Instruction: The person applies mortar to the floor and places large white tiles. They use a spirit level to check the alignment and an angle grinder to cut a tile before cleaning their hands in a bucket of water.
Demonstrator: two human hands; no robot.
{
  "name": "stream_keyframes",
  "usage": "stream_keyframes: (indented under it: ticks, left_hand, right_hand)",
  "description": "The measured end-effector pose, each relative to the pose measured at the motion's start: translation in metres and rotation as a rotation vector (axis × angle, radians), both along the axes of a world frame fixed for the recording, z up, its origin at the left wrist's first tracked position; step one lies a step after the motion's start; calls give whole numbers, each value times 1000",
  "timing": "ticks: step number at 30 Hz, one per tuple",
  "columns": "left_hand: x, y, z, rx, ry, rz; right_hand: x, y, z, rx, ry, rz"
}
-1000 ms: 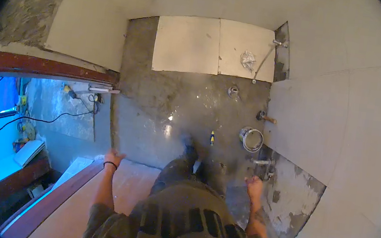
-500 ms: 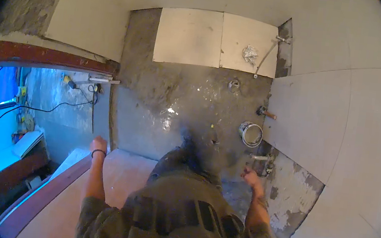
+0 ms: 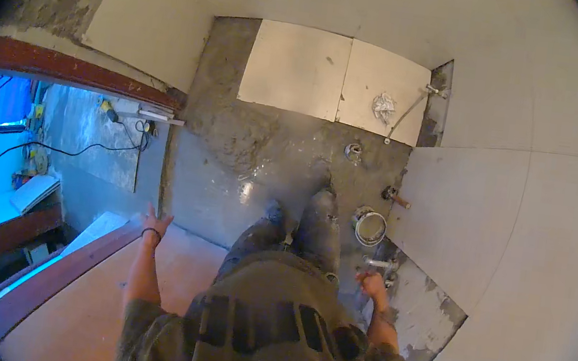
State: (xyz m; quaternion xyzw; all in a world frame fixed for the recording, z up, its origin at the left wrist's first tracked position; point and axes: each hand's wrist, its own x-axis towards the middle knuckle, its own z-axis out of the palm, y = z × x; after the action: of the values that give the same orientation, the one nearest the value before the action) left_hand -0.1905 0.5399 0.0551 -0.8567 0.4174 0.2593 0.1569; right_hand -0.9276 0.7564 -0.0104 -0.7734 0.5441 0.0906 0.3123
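My left hand [image 3: 156, 223] is raised beside the door frame with its fingers spread, holding nothing. A dark band circles that wrist. My right hand [image 3: 373, 286] is low on the right, its fingers curled; whether anything is in them is too small to make out. Close to it, a white pipe stub [image 3: 381, 263] sticks out at the unfinished wall. A bucket [image 3: 357, 223] of greyish contents stands on the wet floor just beyond. Between my hands, my legs stand on the smeared cement floor [image 3: 227, 129].
Two pale tiles [image 3: 293, 69] lie at the far side, with a crumpled wrapper [image 3: 384, 107] and a flexible hose [image 3: 405, 117] on the right one. A floor drain pipe [image 3: 353, 151] and a brownish pipe stub [image 3: 400, 201] protrude. Through the doorway, a power tool [image 3: 108, 110] trails a cable.
My left hand has gone from closed to spread fingers. The right hand has shifted slightly down and left. My legs have stepped apart and the view has tilted.
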Motion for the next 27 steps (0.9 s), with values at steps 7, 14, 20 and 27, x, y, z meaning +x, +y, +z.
stream_keyframes:
  ticks: [7, 14, 20, 27]
  left_hand:
    - [-69, -28, 30, 45, -14, 76]
    - [-131, -74, 34, 152, -83, 26]
    - [-160, -116, 57, 1, 140, -116]
    - [-113, -65, 65, -197, 130, 50]
  right_hand:
    - [-44, -159, 14, 478, -50, -700]
    - [-97, -227, 11, 304, 78, -804]
    - [-123, -220, -4, 240, 202, -194]
    - [-129, -211, -41, 578, -193, -114]
